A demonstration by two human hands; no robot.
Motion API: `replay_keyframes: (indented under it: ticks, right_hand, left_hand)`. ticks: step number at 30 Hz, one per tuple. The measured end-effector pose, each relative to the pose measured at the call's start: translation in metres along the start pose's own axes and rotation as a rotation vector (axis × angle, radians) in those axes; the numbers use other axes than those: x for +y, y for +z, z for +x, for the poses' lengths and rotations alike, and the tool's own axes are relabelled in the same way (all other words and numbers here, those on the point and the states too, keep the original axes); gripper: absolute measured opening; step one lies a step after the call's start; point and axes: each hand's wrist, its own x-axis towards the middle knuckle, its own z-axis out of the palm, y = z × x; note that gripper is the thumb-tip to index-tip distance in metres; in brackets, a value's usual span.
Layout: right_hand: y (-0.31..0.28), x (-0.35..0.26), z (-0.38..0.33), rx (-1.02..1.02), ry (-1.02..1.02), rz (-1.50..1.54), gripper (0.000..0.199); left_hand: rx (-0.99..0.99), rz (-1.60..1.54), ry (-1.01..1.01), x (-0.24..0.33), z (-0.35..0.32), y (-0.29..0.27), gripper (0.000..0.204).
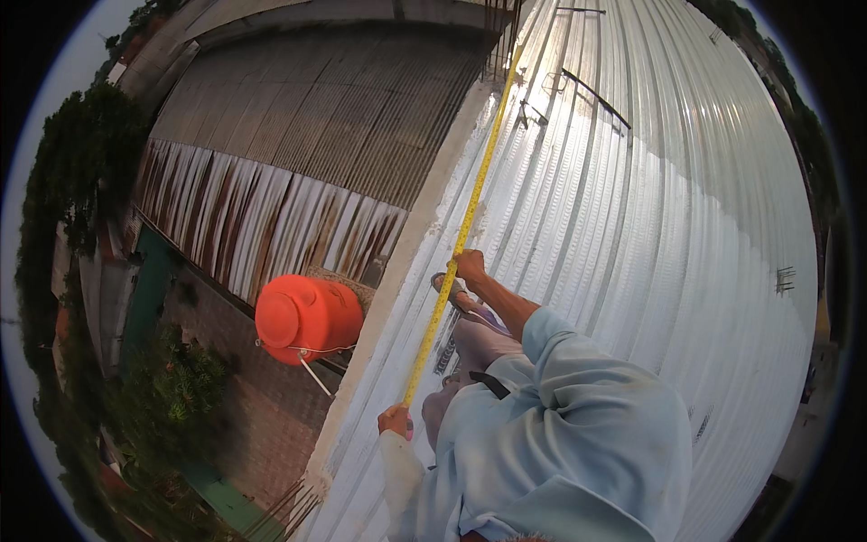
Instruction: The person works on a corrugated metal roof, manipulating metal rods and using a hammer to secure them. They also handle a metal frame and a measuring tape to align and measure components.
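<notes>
A yellow tape measure [480,181] runs in a long straight line over the ribbed metal decking, from my lower hand toward the far edge. My left hand [395,420] is closed on its near end, where a small pinkish part shows beside the fingers; whether this is the tape's case I cannot tell. Farther up, my right hand [470,265] grips the blade with bent fingers, its arm reaching across my body. Below the right hand is my sandalled foot [452,291], close beside the tape.
Shiny corrugated decking [650,244] spreads to the right, with a dark bar [596,98] and thin metal pieces on it. A concrete edge [384,271] borders a drop on the left. Beyond it are an orange drum-shaped jug [312,316] and rusty roofing [271,208]. Rebar [293,506] sticks out lower left.
</notes>
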Motion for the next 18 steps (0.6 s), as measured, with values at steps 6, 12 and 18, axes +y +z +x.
replay_keyframes:
  ticks: [6, 12, 18]
  right_hand:
    - [0.001, -0.017, 0.198, 0.105, -0.161, -0.205, 0.016]
    - [-0.016, -0.021, 0.384, 0.183, -0.455, -1.026, 0.026]
    - [0.006, -0.033, 0.462, 0.193, -0.316, -0.981, 0.028]
  left_hand:
    - [0.016, -0.023, -0.242, -0.006, -0.014, -0.047, 0.021]
    - [0.14, 0.141, -0.362, -0.001, 0.011, -0.079, 0.022]
    - [0.236, -0.061, -0.346, 0.05, 0.102, -0.043, 0.018]
